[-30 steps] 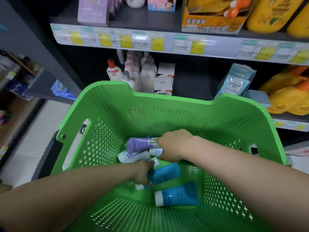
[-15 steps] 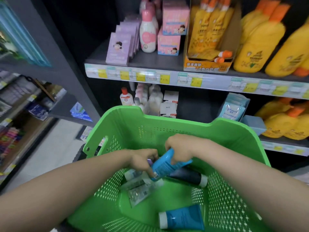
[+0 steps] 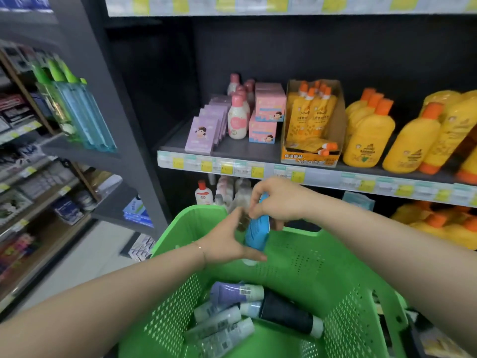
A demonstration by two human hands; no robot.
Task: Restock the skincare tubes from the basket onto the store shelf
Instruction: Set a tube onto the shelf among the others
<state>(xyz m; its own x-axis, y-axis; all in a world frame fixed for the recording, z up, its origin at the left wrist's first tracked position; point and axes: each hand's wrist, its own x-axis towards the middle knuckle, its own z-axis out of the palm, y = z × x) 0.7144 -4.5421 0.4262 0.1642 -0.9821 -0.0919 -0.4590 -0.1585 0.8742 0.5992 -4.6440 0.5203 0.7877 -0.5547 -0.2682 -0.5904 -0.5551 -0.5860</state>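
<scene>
Head camera view: the right hand (image 3: 278,202) has its fingers curled round the upper end of a bright blue plastic tube (image 3: 256,229), holding it nearly upright with its white cap downward, above the far rim of the basket. The left hand (image 3: 225,244) lies against the tube's left side. Its fingers are straight and point up, and its thumb is stretched out under the cap end, not closed around anything.

Both hands are over a green perforated plastic basket (image 3: 309,257). On its floor, well below the lifted tube, lie a purple tube with a barcode (image 3: 229,293) and a black tube with a white cap (image 3: 286,313) touching it. A few pale translucent tubes (image 3: 219,324) are heaped just beside them.

Beyond the basket runs a dark grey store shelf (image 3: 240,149) with yellow price labels along its edge. On it stand lilac flat boxes (image 3: 204,135), a white bottle with a pink cap (image 3: 237,120) and pink boxes (image 3: 268,115). To the right are a cardboard tray of yellow pouches (image 3: 312,120) and yellow bottles with orange caps (image 3: 369,135).
</scene>
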